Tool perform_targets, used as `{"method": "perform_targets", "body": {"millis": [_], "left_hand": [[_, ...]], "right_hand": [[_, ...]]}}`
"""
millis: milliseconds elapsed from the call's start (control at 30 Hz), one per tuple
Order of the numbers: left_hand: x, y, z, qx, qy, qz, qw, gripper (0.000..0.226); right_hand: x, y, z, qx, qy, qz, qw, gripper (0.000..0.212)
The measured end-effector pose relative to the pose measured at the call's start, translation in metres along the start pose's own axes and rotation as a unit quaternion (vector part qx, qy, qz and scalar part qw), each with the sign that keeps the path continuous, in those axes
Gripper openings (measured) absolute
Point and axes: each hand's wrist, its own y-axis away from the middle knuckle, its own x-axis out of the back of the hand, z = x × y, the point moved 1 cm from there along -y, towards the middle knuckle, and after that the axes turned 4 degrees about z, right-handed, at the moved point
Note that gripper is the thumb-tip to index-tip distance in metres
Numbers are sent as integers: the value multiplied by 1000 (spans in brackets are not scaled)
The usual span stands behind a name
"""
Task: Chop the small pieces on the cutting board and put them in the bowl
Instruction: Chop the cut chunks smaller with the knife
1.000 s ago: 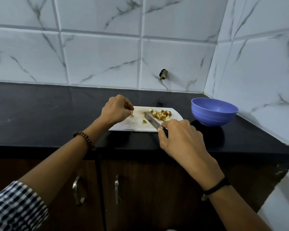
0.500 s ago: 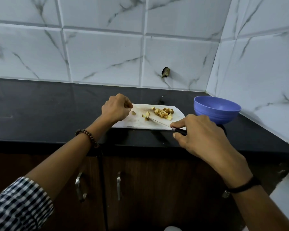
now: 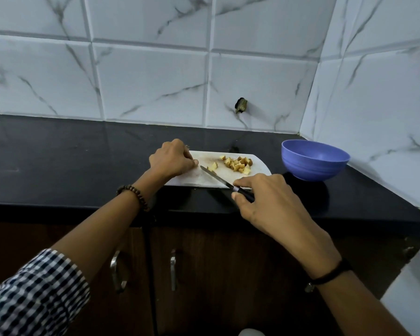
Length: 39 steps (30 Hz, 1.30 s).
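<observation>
A white cutting board [image 3: 260, 169] lies on the black counter. A heap of small yellow-brown pieces [image 3: 238, 164] sits on its far right part, with a single piece [image 3: 214, 166] just left of the heap. My right hand [image 3: 264, 197] grips the dark handle of a knife [image 3: 216, 177], whose blade lies across the board with its tip near the single piece. My left hand [image 3: 172, 158] rests on the board's left end with its fingers curled; what they hold, if anything, is hidden. The blue bowl [image 3: 314, 160] stands to the right of the board and looks empty.
The black counter [image 3: 70, 161] runs left from the board. White marble-look tiles form the back wall and the right wall, meeting in a corner behind the bowl. A small dark fitting [image 3: 241, 105] sticks out of the back wall. Cabinet doors with metal handles [image 3: 172, 272] lie below.
My right hand has drawn back toward the counter's front edge and the knife blade now points left toward the single piece. My left hand has stayed on the board's left end.
</observation>
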Motion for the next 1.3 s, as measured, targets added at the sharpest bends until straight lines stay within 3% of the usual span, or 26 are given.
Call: {"method": "perform_targets", "body": {"millis": [133,300,533,767,933,1300], "left_hand": [[2,-4,-1,3,49,-42,998,14],[2,-6,-4,-15,107,-66,992,17],[1,-8,0,-26,177,-100,979,17],[-3,-11,11,-69,133,-101,983,18],[-3,-15,13,-53,96,-90,990,12],[-6,-7,24,-54,-1,-17,998,7]], "right_hand": [[-5,-10,14,-29,-1,24,999,31],[-7,-19,28,-65,-35,42,996,42],[-14,-22,23,-47,-77,66,994,42],[-15,-29,13,-42,-91,61,993,39],[-18,-33,5,-49,-81,43,995,30],[-35,-53,-11,-60,-51,20,997,22]]}}
